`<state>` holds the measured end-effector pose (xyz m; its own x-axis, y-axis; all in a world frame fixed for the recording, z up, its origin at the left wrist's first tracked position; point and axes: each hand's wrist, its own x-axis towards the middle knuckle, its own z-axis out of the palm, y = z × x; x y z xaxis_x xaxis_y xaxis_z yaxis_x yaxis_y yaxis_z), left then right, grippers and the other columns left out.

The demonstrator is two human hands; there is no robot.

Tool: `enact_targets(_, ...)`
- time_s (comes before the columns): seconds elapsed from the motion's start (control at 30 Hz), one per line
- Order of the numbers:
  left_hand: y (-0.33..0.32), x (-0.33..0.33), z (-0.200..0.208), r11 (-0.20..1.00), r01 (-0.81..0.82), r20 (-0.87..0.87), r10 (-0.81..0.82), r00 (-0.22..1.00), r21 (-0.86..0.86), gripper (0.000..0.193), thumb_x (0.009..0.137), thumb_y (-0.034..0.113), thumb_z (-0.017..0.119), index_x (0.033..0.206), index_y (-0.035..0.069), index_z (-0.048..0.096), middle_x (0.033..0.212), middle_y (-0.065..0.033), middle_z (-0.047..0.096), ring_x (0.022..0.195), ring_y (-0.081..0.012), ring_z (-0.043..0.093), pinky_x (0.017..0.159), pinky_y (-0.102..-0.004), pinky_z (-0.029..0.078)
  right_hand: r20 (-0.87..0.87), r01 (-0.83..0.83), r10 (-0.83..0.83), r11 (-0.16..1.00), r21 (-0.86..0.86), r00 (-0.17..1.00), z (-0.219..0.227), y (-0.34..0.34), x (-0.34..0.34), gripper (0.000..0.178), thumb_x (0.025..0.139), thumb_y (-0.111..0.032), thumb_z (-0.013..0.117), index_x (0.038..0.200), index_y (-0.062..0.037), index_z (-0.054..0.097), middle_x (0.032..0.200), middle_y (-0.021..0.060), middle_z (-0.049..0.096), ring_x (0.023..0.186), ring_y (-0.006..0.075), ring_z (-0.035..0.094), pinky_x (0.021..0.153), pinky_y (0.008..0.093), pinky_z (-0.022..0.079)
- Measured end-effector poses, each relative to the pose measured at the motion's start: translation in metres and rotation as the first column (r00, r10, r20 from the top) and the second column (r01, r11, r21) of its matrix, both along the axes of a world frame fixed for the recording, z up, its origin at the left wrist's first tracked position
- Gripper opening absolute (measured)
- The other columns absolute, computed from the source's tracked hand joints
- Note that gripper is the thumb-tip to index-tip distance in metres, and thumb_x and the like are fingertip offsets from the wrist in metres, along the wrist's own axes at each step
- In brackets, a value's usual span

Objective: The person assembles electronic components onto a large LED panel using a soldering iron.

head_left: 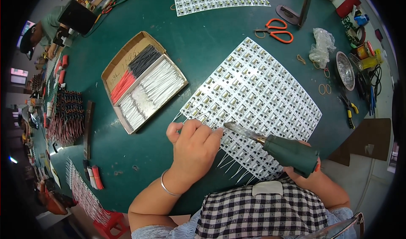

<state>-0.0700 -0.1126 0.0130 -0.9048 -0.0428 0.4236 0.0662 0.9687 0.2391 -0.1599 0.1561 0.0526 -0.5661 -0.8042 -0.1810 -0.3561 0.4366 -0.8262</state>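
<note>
Box (120, 65): left, wires (163, 80) inside. Left hand (192, 150): curled at board's lower-left edge; cannot tell whether clamped on a lead. Leads (229, 165): white, jutting off that edge. Board (258, 93): centre. Iron (292, 152): tip just beside left fingertips; apparent step, soldering; next move likely calls for steadiness. Right hand (305, 180): clamped round iron. Table (311, 80): open room right of board.
</note>
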Motion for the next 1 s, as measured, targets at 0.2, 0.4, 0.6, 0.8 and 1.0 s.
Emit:
enact_targets(0.2, 0.001, -0.001, 0.0, 1.0, -0.003, 0.002, 0.003, 1.0, 0.01, 0.018, 0.062, 0.009, 0.07, 0.078, 0.015, 0.065, 0.067, 0.0046, 0.049, 0.074, -0.0138, 0.051, 0.079, -0.0375, 0.027, -0.165, -0.177, 0.168, 0.983, -0.041, 0.972, 0.0, -0.001, -0.005, 0.049, 0.08, -0.012, 0.065, 0.122, 0.0038, 0.046, 0.114, 0.0142, 0.06, 0.102, 0.0213, 0.06, 0.088, 0.0332, 0.047)
enact_targets(0.4, 0.001, -0.001, 0.002, 1.0, -0.006, 0.015, 0.006, 1.0, 0.01, 0.017, 0.063, 0.009, 0.07, 0.078, 0.015, 0.066, 0.067, 0.0047, 0.05, 0.073, -0.0136, 0.05, 0.079, -0.0372, 0.027, 0.078, -0.025, 0.03, 0.997, -0.069, 0.997, -0.007, 0.008, -0.001, 0.056, 0.079, -0.011, 0.065, 0.126, 0.0057, 0.04, 0.117, 0.0177, 0.057, 0.105, 0.0242, 0.059, 0.089, 0.0349, 0.047)
enact_targets(0.6, 0.001, -0.002, 0.003, 1.0, -0.008, 0.017, 0.008, 1.0, -0.002, 0.016, 0.064, 0.01, 0.07, 0.078, 0.016, 0.066, 0.067, 0.0049, 0.05, 0.073, -0.0135, 0.05, 0.078, -0.0369, 0.026, -0.036, -0.073, 0.073, 0.997, 0.019, 0.997, -0.009, 0.018, -0.004, 0.057, 0.078, -0.007, 0.064, 0.128, 0.0052, 0.038, 0.12, 0.0197, 0.055, 0.107, 0.0255, 0.058, 0.09, 0.0362, 0.047)
enact_targets(0.8, 0.003, -0.001, 0.0, 1.0, 0.003, -0.004, -0.003, 1.0, 0.002, 0.016, 0.063, 0.01, 0.07, 0.077, 0.016, 0.066, 0.07, 0.0057, 0.053, 0.074, -0.0134, 0.051, 0.078, -0.037, 0.027, -0.024, -0.125, 0.124, 0.989, -0.074, 0.992, -0.011, 0.014, -0.008, 0.055, 0.08, -0.007, 0.064, 0.128, 0.0045, 0.038, 0.12, 0.0197, 0.055, 0.107, 0.0257, 0.058, 0.089, 0.0358, 0.048)
enact_targets(1.0, 0.003, -0.001, 0.002, 1.0, 0.008, 0.0, -0.008, 1.0, 0.023, 0.016, 0.063, 0.008, 0.071, 0.076, 0.016, 0.066, 0.07, 0.0063, 0.055, 0.073, -0.0128, 0.052, 0.077, -0.0363, 0.027, 0.049, -0.083, 0.093, 0.981, -0.177, 0.995, -0.019, 0.017, -0.005, 0.056, 0.079, -0.008, 0.066, 0.127, 0.004, 0.039, 0.119, 0.0192, 0.056, 0.107, 0.0255, 0.058, 0.088, 0.0361, 0.048)
